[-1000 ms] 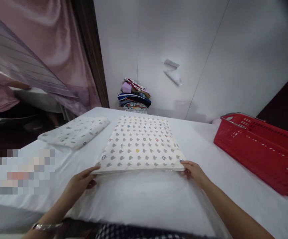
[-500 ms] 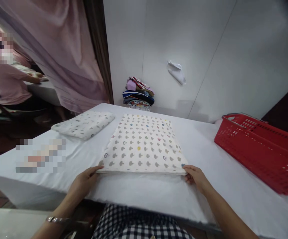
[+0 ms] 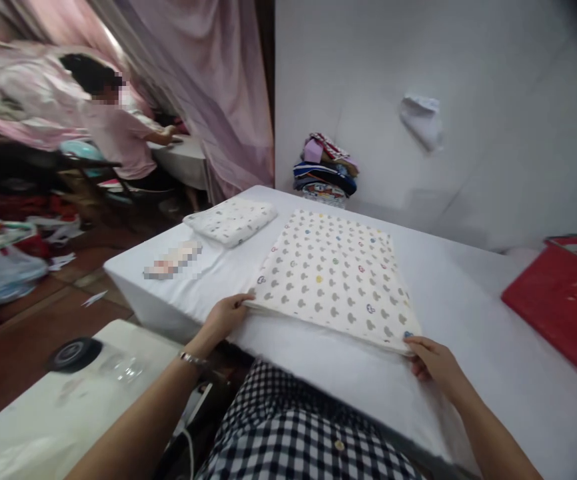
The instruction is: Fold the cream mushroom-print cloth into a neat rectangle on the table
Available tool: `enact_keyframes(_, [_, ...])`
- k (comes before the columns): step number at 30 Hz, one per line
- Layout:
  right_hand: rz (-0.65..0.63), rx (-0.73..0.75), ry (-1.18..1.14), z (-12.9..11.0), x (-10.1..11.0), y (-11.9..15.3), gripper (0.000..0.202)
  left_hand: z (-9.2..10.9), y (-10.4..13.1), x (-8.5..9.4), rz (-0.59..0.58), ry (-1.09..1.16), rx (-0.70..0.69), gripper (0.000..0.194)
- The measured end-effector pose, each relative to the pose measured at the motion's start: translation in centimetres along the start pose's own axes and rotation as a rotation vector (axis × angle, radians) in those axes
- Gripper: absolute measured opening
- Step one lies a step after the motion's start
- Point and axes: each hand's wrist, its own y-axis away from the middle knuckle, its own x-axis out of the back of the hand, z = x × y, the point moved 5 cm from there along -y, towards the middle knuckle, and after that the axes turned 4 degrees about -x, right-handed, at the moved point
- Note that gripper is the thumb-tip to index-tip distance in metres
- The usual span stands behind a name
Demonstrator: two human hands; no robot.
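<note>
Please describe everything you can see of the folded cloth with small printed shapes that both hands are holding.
The folded cloth is cream-white, printed with rows of small grey shapes and a few coloured ones. It looks soft, folded into a flat rectangle of several layers. It lies on the white table, turned a little aslant. The left hand grips its near left corner and the right hand its near right corner.

White wall, pink curtain, reddish-brown floor, white-covered table.
</note>
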Motion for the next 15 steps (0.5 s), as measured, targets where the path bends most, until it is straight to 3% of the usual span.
enact_keyframes(7, [-0.005, -0.033, 0.030, -0.03, 0.40, -0.16, 0.036, 0.27, 0.35, 0.29, -0.107, 0.250, -0.021, 0.052])
enact_keyframes(15, [-0.008, -0.018, 0.015, 0.72, 0.89, -0.75, 0.049, 0.54, 0.74, 0.28, -0.076, 0.035, -0.053, 0.042])
